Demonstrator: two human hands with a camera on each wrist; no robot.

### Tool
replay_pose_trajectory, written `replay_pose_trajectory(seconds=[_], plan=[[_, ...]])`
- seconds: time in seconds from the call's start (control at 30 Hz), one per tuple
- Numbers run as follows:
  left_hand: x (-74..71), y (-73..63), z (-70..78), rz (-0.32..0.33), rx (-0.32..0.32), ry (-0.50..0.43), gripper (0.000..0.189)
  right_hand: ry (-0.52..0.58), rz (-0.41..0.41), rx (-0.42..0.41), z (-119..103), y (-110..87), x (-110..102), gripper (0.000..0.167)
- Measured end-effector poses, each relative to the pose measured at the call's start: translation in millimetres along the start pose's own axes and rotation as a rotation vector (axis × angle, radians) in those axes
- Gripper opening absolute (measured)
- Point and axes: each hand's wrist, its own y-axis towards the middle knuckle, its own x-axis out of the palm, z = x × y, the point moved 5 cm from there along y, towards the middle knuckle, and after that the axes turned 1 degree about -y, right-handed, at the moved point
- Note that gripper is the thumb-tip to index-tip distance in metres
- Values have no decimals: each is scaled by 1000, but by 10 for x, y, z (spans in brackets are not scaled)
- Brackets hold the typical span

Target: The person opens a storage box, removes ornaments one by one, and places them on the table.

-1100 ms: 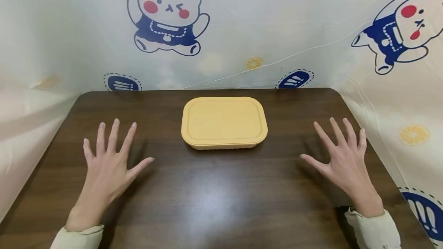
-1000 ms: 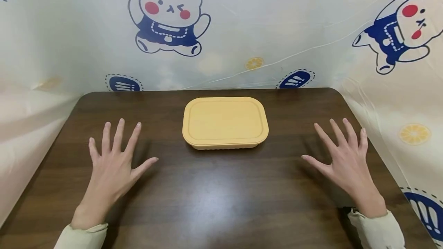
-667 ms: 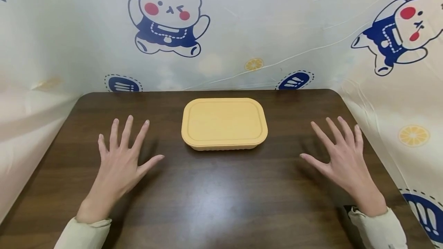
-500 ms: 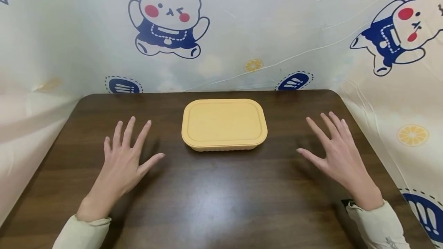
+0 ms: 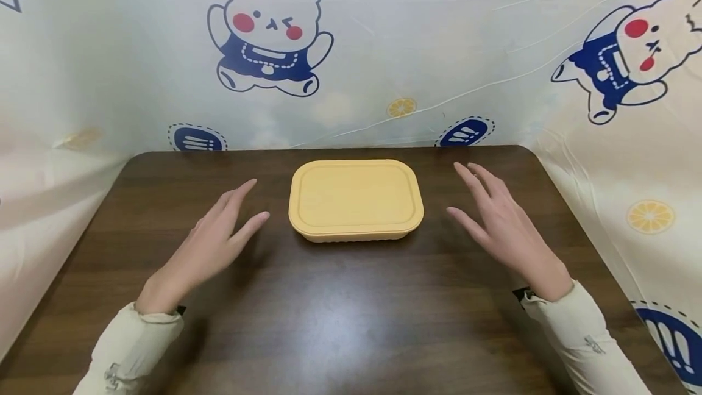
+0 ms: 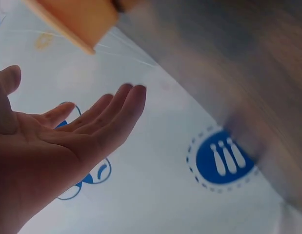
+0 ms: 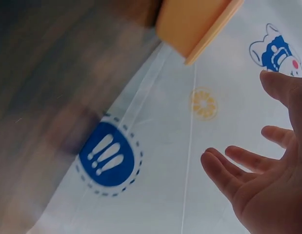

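A yellow lidded food container with rounded corners sits on the dark wooden table, near its far edge. To its left is my left hand, fingers extended and thumb apart, not touching it. My right hand hovers on the other side, also apart from the container, with its fingers straight. In the left wrist view, the container shows its side wall and lid rim beyond the left hand. The right wrist view has the container at the top and the right hand holding nothing.
The brown wooden table spreads out in front of the container. A pale curtain printed with cartoon bears hangs behind the table and along both sides. Light sleeves cover both forearms.
Both hands have moved inward and forward toward the container, from widely spread at the table's sides. They have turned so the palms face each other more. The container stays on the table.
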Motion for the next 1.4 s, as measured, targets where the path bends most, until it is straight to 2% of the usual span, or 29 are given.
replay_pose_trajectory(seconds=[0.2,0.37,0.47,0.63,0.73,0.87,0.97,1.17,1.3,1.4], plan=[[-6,225,59,-32,32,-117,63,24,-44,-19,-52,231,144,74],[47,356,39,-59,5,-226,58,67,-91,-9,-61,376,273,71],[85,421,0,-84,-7,-336,56,85,-123,4,-75,458,335,71],[162,551,-107,-146,-52,-574,55,126,-199,53,-74,555,450,70],[207,628,-149,-175,-79,-667,57,177,-230,99,-44,601,513,69],[255,729,-161,-204,-99,-719,61,321,-246,193,32,666,577,64],[291,784,-164,-211,-109,-738,61,482,-246,281,88,709,628,60],[389,797,-182,-223,-114,-781,55,784,-178,464,175,736,711,46],[457,790,-204,-237,-96,-816,52,897,-162,542,240,717,744,43],[512,794,-210,-247,-94,-829,53,939,-192,563,292,678,770,43]])
